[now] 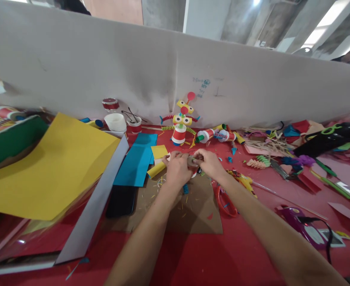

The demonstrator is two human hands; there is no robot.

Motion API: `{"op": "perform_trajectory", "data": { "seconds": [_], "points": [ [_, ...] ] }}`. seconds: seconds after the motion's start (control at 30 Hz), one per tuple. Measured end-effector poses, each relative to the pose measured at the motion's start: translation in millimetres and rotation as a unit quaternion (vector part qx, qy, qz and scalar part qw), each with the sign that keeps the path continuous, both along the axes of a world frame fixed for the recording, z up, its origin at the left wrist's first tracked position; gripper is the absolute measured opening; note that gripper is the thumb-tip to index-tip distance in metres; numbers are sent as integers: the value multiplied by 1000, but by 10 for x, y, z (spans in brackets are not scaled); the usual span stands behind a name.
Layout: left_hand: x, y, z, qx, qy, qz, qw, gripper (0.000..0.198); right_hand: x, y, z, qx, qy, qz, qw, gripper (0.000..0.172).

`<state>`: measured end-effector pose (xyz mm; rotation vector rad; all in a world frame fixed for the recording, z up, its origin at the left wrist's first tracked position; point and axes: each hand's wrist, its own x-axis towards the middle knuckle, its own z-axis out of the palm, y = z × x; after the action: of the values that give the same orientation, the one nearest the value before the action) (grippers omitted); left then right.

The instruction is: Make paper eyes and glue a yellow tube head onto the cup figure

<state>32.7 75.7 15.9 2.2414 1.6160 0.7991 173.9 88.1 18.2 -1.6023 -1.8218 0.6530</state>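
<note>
My left hand [177, 170] and my right hand [209, 163] are close together over a brown cardboard sheet [200, 216]. Between them is a small round roll that looks like tape [192, 161], pinched in my right fingers. The left fingers are curled, and what they grip is hidden behind the hand. A folded blue paper strip [186, 189] shows below the hands, and a bit of white and red pokes out beneath them. To the left, a rolled yellow paper tube [157, 170] lies beside blue paper sheets [137, 161].
Red-handled scissors [226, 203] and a yellow glue gun [244, 182] lie right. Paper-cup figures [179, 135] stand against the white partition [118, 67]. A box with yellow paper [52, 171] fills the left, near a dark phone [120, 201]. A black bottle [326, 139] lies far right.
</note>
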Motion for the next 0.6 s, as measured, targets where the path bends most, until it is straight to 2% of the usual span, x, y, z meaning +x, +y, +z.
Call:
{"op": "perform_trajectory", "data": {
  "seconds": [0.17,0.37,0.5,0.6],
  "points": [
    [-2,-3,5,0,-3,-1,1000,24,18,45,35,24,4,-52,998,9],
    [-5,-5,21,0,-3,-6,1000,27,34,83,75,-7,-9,6,1000,10],
    [-6,-1,16,-8,1,-7,1000,30,8,88,66,5,-38,8,999,13],
    [-14,-3,23,-14,19,-7,1000,34,18,56,108,28,-21,-16,999,12]
  ]
}}
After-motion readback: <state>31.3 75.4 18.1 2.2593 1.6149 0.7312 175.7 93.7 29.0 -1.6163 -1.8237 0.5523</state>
